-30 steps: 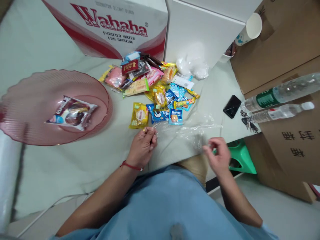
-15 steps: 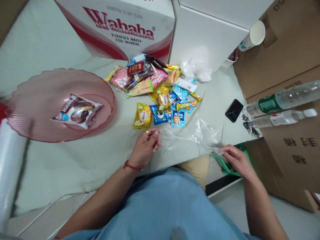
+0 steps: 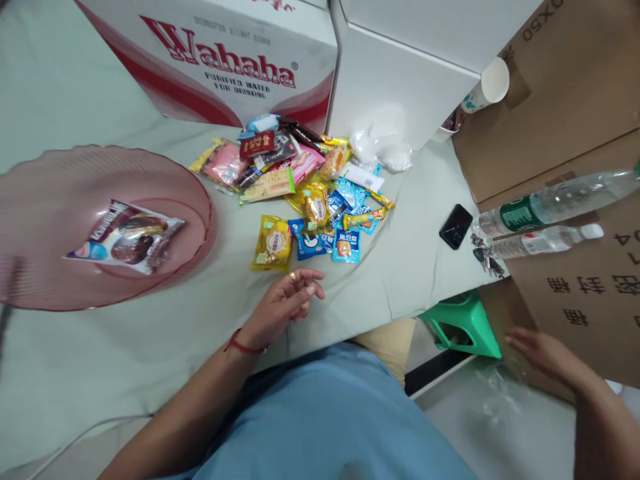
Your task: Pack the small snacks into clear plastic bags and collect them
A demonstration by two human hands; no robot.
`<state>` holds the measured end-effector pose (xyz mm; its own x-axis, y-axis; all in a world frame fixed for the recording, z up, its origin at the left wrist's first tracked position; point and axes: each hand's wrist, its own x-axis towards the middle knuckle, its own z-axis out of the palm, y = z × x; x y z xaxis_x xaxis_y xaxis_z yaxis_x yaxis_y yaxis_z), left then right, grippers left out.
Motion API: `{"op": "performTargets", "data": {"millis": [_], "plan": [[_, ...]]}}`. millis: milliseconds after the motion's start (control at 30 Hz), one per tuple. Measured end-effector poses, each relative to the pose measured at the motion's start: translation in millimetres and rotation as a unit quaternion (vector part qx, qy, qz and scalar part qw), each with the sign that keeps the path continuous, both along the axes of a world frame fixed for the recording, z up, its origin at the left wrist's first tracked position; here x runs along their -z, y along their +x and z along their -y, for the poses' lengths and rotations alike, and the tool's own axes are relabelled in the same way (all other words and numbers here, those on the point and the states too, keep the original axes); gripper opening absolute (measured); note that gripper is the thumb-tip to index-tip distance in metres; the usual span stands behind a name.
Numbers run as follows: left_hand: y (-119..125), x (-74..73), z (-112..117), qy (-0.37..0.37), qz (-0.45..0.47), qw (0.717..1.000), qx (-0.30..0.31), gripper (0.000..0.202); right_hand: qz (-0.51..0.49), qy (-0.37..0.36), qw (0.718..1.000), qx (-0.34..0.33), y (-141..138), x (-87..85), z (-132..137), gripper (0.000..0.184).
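Note:
My left hand (image 3: 287, 300) rests at the table's front edge with fingers loosely apart and nothing in it. Just beyond it lie a yellow snack packet (image 3: 273, 243) and small blue snack packets (image 3: 346, 247), part of a pile of wrapped snacks (image 3: 295, 160). My right hand (image 3: 547, 357), somewhat blurred, is out past the table's right side with fingers stretched. Below and left of it a crumpled clear plastic bag (image 3: 500, 397) hangs in the air over the floor, apparently apart from the fingers.
A pink ribbed plate (image 3: 200, 233) holds a wrapped cake (image 3: 133, 237). A Wahaha box (image 3: 240, 67) stands behind the snacks. To the right are a phone (image 3: 456, 227), keys (image 3: 487, 260), two plastic bottles (image 3: 565, 203), a green stool (image 3: 465, 323) and cardboard boxes (image 3: 575, 120).
My right hand has moved right, off the table side, and let go of the clear plastic bag, now lower over the floor. My left hand has released it too, its fingers loosened.

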<state>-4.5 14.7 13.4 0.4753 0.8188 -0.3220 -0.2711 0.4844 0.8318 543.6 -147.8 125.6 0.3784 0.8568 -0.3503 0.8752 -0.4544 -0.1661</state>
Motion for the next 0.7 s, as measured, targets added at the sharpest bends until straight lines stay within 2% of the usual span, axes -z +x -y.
{"op": "performTargets", "data": {"millis": [33,133,300,367,433,500,567,633,700], "plan": [[-1.6,0.5,-0.7,0.011,0.022,1.0,0.008,0.049,-0.017,-0.014,1.0,-0.014,-6.3,-3.7,-24.3,0.026],[-7.2,2.2,-2.9,0.038,0.084,0.995,0.035,0.046,-0.027,0.063,0.997,-0.046,-42.0,-4.8,-109.0,0.028],[-13.7,4.3,-5.3,0.036,0.11,0.992,0.049,0.047,-0.036,0.24,0.964,-0.107,-127.9,17.5,-263.6,0.007],[-14.1,5.1,-6.2,0.037,0.109,0.992,0.047,0.048,-0.028,0.302,0.948,-0.091,-155.4,28.2,-321.0,0.011],[-13.3,6.3,-7.3,0.038,0.11,0.992,0.046,0.049,-0.006,0.326,0.945,-0.033,-175.6,36.7,-369.1,0.03],[-12.2,7.7,-8.3,0.037,0.113,0.992,0.051,0.049,-0.004,0.324,0.946,-0.022,-189.9,41.3,-403.5,0.041],[-11.4,8.8,-9.1,0.033,0.117,0.991,0.057,0.049,-0.01,0.307,0.951,-0.037,-199.8,41.3,-422.3,0.037],[-11.1,8.7,-9.5,0.03,0.122,0.99,0.059,0.05,-0.019,0.306,0.95,-0.056,-206.4,36.4,-425.3,0.035],[-11.4,7.2,-9.9,0.025,0.127,0.99,0.062,0.052,-0.021,0.322,0.943,-0.074,-211.7,27.5,-413.0,0.029]]}}
